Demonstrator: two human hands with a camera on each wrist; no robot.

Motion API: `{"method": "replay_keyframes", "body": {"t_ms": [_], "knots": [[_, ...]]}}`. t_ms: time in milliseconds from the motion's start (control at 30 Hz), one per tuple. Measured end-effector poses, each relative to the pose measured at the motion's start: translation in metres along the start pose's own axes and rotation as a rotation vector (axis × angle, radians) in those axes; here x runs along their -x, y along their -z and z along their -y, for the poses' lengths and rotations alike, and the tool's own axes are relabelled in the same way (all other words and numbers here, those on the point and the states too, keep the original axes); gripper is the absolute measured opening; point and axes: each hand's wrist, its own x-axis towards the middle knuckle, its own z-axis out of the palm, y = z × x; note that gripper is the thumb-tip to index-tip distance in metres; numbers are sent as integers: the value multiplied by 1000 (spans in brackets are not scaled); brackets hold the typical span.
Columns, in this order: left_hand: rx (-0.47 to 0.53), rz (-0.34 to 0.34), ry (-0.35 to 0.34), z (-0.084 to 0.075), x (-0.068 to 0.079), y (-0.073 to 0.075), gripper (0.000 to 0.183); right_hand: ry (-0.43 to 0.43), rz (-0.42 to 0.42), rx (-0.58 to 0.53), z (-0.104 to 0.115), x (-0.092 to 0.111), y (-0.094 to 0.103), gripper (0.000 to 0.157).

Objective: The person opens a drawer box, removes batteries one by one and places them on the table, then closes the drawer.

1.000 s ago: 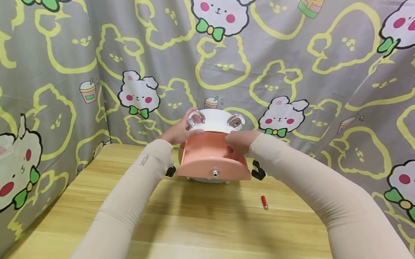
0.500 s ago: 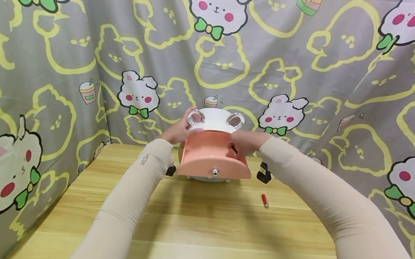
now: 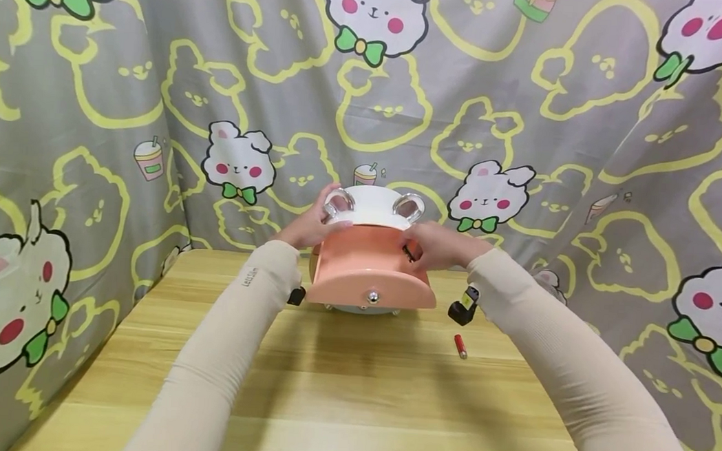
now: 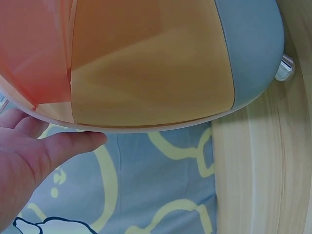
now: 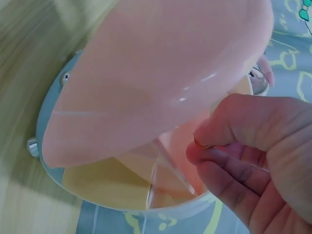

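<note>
Gripping upper L edge of pink-and-white storage box [image 3: 368, 205] w/ L hand [image 3: 308, 229], thumb along the rim. Pinching a small dark item [image 3: 409, 254] btwn thumb & index finger of R hand [image 3: 437, 246], too covered to ID, by R side of open coral drawer [image 3: 344, 290]. With box upright on wooden tabletop [image 3: 338, 403], plus red metal-tipped stick [image 3: 460, 345] lying nearby, front R.
</note>
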Motion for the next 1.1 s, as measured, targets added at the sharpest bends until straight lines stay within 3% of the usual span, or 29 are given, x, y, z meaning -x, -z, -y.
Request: {"method": "replay_keyframes", "body": {"t_ms": [233, 767, 1100], "knots": [[-14, 3, 0, -1, 1, 0, 88, 0, -45, -23, -4, 13, -6, 32], [-41, -5, 3, 1, 1, -2, 87, -3, -206, -212, -20, 51, -22, 43], [-38, -13, 2, 0, 0, 2, 91, -56, -283, -200, -27, 83, -40, 44]]}}
